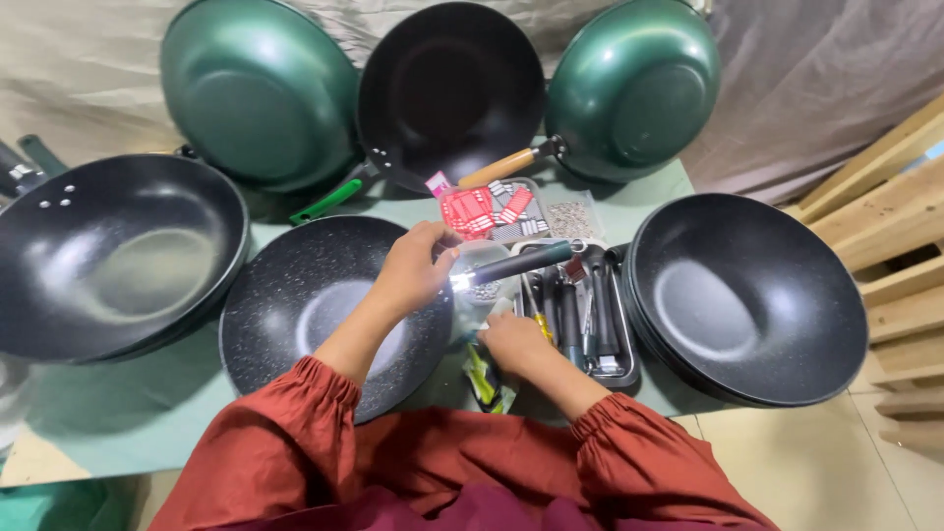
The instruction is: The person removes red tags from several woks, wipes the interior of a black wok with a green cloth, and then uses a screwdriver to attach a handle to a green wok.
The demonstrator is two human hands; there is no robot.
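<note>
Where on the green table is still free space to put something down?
Bare green table shows at the near left, below the big black wok and left of the speckled pan. Around both hands, the tool tray and packets crowd the middle.

Head view, steeply down, close.

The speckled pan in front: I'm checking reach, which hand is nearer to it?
Left. The left hand hangs over the speckled pan's right rim, gripping a dark handle; the right hand sits just beyond that rim.
</note>
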